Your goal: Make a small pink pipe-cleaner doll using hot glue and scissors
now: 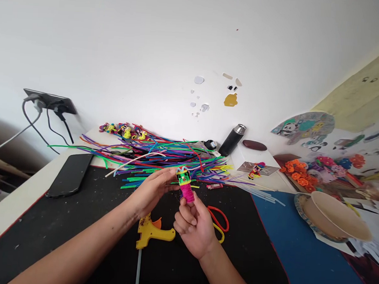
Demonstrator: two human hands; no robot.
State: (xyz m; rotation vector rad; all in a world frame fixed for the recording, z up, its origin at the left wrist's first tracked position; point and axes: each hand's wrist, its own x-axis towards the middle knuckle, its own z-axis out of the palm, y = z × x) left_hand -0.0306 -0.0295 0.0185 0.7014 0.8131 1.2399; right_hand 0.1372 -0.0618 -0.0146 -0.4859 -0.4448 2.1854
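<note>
A small pipe-cleaner doll [187, 193] with a pink wrapped body and a green face framed in yellow and black is held upright above the black mat. My right hand [195, 226] pinches the lower pink body between thumb and fingers. At the doll's head, my left hand [156, 189] closes its fingertips on the side; part of their grip is hidden behind it. A yellow hot glue gun [152, 233] with a glue stick lies on the mat below my left hand. Scissors with red and yellow handles [223, 221] lie partly hidden behind my right hand.
Loose coloured pipe cleaners [156, 153] spread along the back, with several finished dolls [126, 131] behind them. A phone [69, 175] lies left. At right stand a black thermos [232, 139], a white box [251, 156] with a small doll [256, 169], and a bowl [339, 215].
</note>
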